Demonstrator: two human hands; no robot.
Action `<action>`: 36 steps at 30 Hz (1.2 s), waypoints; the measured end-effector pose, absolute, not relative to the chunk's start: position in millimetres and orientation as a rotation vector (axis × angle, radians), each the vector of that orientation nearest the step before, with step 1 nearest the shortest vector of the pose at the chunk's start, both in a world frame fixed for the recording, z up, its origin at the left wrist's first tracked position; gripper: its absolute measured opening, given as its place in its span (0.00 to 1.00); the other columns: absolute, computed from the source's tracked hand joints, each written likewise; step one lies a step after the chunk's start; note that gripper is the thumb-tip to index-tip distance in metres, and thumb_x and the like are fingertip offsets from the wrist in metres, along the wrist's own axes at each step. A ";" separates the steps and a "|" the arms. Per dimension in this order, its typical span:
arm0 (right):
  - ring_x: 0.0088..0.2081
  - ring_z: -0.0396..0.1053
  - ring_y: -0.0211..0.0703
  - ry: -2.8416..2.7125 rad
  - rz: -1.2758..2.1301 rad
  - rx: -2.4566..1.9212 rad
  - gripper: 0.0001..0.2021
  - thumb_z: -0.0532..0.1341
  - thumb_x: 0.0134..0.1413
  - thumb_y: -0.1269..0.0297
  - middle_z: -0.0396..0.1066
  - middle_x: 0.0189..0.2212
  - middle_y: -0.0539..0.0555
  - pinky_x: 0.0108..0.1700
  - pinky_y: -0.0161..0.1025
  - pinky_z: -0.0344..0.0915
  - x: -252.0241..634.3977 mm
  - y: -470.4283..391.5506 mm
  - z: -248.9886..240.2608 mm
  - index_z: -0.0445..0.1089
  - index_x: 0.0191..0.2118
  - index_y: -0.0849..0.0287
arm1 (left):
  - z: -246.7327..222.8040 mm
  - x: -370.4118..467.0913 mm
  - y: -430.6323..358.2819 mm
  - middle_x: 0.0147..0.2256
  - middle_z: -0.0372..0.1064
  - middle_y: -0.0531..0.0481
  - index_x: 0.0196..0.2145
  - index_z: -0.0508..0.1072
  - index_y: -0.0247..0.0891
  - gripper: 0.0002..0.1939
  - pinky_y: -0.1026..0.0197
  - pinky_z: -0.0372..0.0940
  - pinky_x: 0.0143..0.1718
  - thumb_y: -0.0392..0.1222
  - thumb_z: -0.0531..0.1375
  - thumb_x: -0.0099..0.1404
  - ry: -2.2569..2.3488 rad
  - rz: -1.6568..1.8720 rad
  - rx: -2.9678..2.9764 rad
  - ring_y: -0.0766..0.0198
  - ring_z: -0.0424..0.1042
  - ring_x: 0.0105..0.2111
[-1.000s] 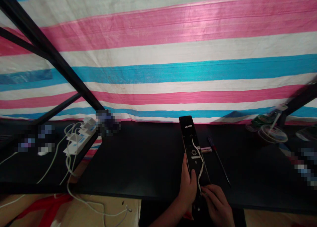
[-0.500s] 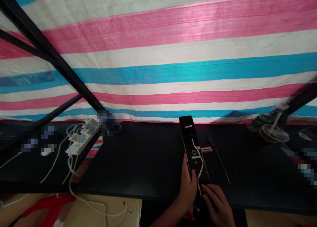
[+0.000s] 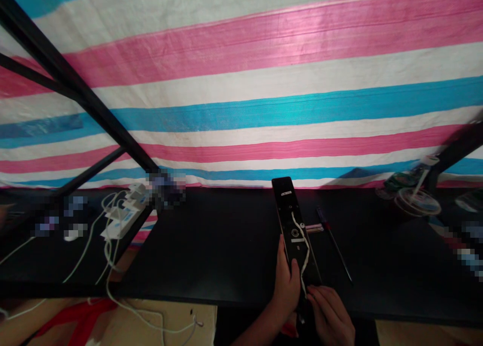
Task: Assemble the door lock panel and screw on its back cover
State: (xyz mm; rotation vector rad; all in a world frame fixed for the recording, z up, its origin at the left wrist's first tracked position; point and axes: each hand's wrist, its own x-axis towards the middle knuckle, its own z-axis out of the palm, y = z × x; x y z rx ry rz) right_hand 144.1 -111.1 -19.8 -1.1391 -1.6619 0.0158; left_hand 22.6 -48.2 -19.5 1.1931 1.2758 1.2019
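A long black panel, which looks like the housing of an electronic door lock, leans over the table edge with its back facing me. It carries white labels, a round fitting and a white cable running down to its lower end. My left hand is closed round the panel's left side, thumb on its back. At the lower right edge, the fingers of my right hand are pinched together close to the cable. Whatever they hold is too small or hidden to make out.
Right of the panel lie a pen-like screwdriver and a small pinkish stick on the black table. A lidded cup with a straw stands farther right. At left are a white power strip, trailing cords and a black frame post.
My right hand has shifted slightly down along the panel's lower edge, its fingers drawn closer together. My left hand and the panel stay nearly in place.
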 end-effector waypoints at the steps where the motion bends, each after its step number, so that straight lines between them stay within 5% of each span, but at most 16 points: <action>1: 0.35 0.78 0.43 -1.655 0.023 -1.148 0.10 0.63 0.62 0.73 0.79 0.35 0.55 0.38 0.39 0.78 143.7 -111.7 -21.5 0.77 0.45 0.55 | -19.1 22.6 -48.2 0.73 0.44 0.43 0.73 0.48 0.39 0.34 0.52 0.42 0.73 0.43 0.52 0.73 1.276 1.203 1.191 0.56 0.45 0.73; 11: 0.46 0.77 0.50 -1.920 0.146 -1.300 0.14 0.58 0.68 0.63 0.77 0.44 0.58 0.45 0.46 0.78 171.6 -111.6 -25.5 0.75 0.54 0.51 | -12.0 22.5 -47.5 0.73 0.44 0.44 0.72 0.48 0.40 0.34 0.52 0.42 0.73 0.43 0.53 0.73 1.278 1.183 1.187 0.57 0.45 0.73; 27: 0.34 0.76 0.44 -1.819 0.198 -1.211 0.07 0.61 0.66 0.63 0.76 0.33 0.54 0.36 0.38 0.77 162.2 -104.0 -27.2 0.77 0.44 0.53 | -14.7 22.9 -47.5 0.73 0.46 0.43 0.72 0.50 0.39 0.35 0.52 0.42 0.73 0.44 0.54 0.71 1.266 1.206 1.173 0.55 0.46 0.73; 36: 0.35 0.78 0.45 -1.669 0.388 -1.351 0.13 0.65 0.61 0.50 0.76 0.36 0.57 0.37 0.37 0.77 158.6 -101.4 -0.9 0.78 0.36 0.54 | -11.8 18.9 -47.7 0.73 0.46 0.43 0.72 0.49 0.40 0.33 0.52 0.42 0.72 0.46 0.52 0.74 1.255 1.176 1.205 0.56 0.46 0.73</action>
